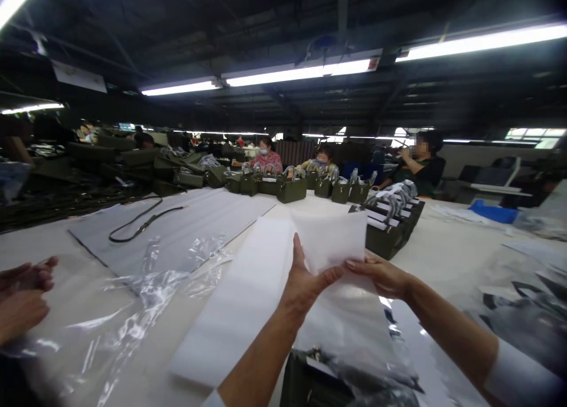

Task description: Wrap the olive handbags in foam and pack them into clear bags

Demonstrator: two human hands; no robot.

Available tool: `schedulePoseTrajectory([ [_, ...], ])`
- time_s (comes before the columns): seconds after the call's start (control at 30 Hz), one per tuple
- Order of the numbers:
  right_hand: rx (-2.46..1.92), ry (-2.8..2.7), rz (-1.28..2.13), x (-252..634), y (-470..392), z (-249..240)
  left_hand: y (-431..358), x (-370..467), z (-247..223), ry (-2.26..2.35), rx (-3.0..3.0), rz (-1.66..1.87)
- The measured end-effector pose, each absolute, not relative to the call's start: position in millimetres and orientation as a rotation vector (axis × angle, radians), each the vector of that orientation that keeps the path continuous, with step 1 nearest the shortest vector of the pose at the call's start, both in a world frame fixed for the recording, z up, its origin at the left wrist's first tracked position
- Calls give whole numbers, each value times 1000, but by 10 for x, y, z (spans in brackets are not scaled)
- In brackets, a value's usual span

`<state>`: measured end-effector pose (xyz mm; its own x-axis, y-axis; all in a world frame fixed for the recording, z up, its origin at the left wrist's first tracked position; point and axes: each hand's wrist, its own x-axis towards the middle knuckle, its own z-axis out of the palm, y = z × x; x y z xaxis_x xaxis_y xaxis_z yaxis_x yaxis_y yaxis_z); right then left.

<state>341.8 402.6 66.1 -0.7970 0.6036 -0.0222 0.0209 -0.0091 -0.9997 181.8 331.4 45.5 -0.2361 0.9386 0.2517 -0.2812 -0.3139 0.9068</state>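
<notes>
Both of my hands hold a thin, translucent white foam sheet (pixel 332 233) up over the table. My left hand (pixel 305 283) grips its left lower side, thumb pointing up and fingers mostly behind the sheet. My right hand (pixel 383 274) pinches its right edge between thumb and fingers. Beneath and to the left lies a stack of white sheets (pixel 239 300). Close to my body, below the hands, sits a dark green handbag (pixel 310 380), partly covered by clear plastic.
Several green handbags (pixel 292 188) with wrapped handles stand across the table, more (pixel 390 224) at right. A strap (pixel 142 221) lies on a grey-white sheet at left. Clear plastic bags (pixel 146 306) spread beside a co-worker's hands (pixel 22 300). Plastic wrapping (pixel 522 312) heaps at right. Other people sit beyond.
</notes>
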Motion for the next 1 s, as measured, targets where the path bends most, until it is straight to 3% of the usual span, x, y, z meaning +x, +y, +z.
schedulePoseTrajectory([
  [0.1,-614,-2080,1616,3428,4096,660,3206,1923,448,874,1137,1616],
  [0.23,-671,-1986,1334,3495,4109,793,3106,1996,460,988,1217,1525],
  [0.4,-707,-1890,1557,3699,3826,971,3005,2046,599,1125,1391,1301],
  [0.57,-586,-1956,1354,4051,3665,935,2409,2093,580,1600,2050,1805],
  [0.7,-591,-2350,890,4307,3609,740,1795,2259,316,1863,2612,1709],
  [0.83,-442,-2539,542,4358,3527,595,1626,2507,80,2113,2556,1679],
  [1.0,-197,-2533,442,4272,3382,637,1832,2761,18,2294,2295,1512],
])
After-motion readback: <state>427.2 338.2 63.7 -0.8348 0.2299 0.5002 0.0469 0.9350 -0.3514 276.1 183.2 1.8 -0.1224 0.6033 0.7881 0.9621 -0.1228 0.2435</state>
